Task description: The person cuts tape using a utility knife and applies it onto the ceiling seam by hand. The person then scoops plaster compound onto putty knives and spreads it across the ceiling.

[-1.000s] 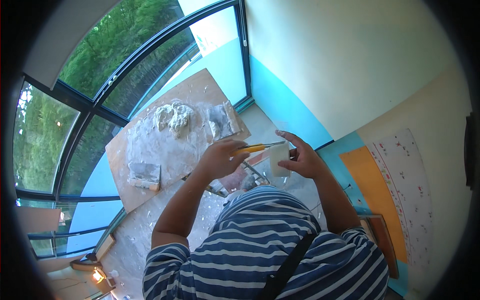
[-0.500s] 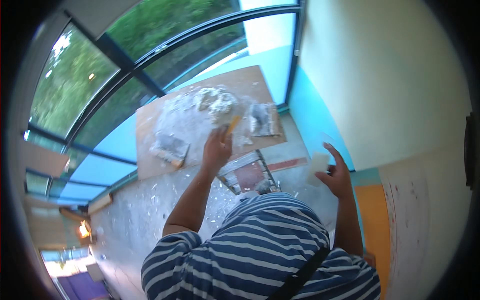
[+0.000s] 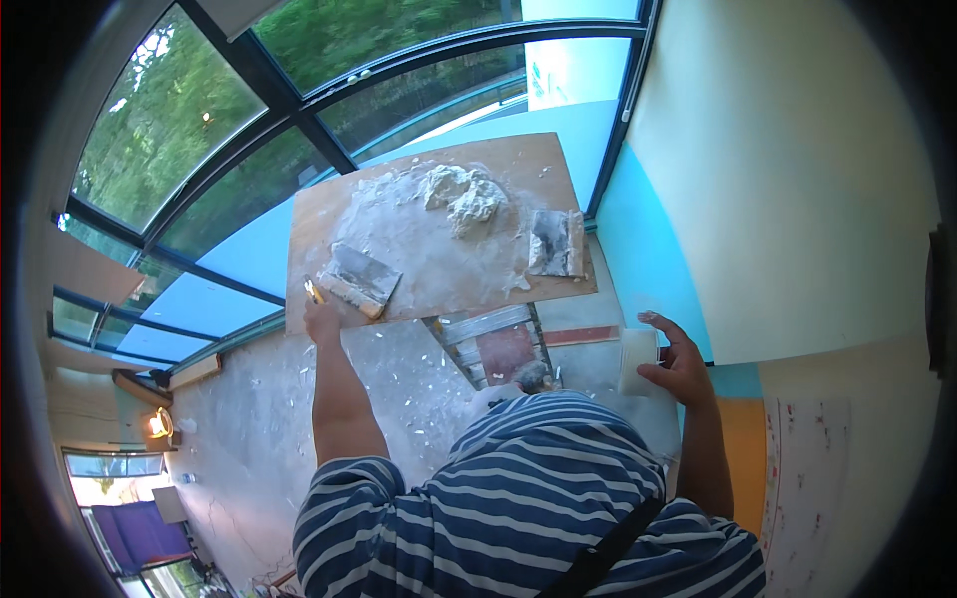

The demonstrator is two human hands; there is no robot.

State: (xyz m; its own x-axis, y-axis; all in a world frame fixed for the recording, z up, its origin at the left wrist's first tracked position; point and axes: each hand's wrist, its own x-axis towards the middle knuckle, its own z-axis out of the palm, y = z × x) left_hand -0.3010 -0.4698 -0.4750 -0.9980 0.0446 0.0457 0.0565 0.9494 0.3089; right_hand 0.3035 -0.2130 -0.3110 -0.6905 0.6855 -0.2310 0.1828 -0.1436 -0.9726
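Note:
At the near left corner of a plaster-smeared wooden board, my left hand has its fingers closed around a slim yellow tool, perhaps a utility knife. Beside it, a wide flat trowel lies aslant, its blade smeared white. My right hand is off to the right near the wall, gripping a whitish roll of tape between thumb and fingers. White residue shows on its fingertips. A lumpy heap of white plaster sits on the board. Another trowel rests at the board's right side.
Below the board stands a stained step or ladder top. White scraps litter the grey floor. Dark-framed windows run behind and left; a cream and blue wall rises on the right. A lit lamp is far left.
My left hand has swung left with the yellow tool, from the board's front middle to its left corner. My right hand still holds the roll, slightly lower in view.

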